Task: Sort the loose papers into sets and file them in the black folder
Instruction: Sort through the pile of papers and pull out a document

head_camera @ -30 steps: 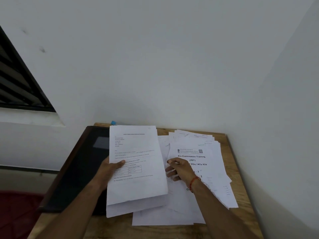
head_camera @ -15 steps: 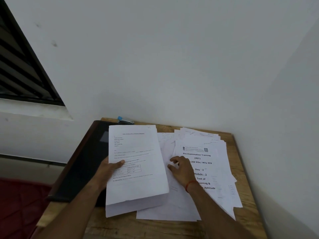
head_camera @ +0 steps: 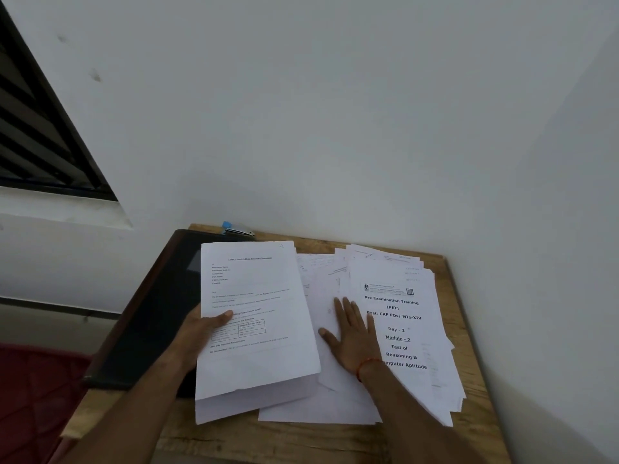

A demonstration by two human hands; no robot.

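White walls (head_camera: 335,112) meet in a corner at right, light dim and even. A louvred window (head_camera: 37,142) sits upper left above a pale sill (head_camera: 60,212). Wooden table (head_camera: 284,440) pushed into the corner; red floor (head_camera: 37,393) lower left.

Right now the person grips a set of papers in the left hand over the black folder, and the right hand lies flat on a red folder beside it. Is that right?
Not quite. The head view shows the right hand lying flat on loose white papers spread on the wooden table, not on a red folder. The rest holds: the left hand grips a set of papers over the black folder.
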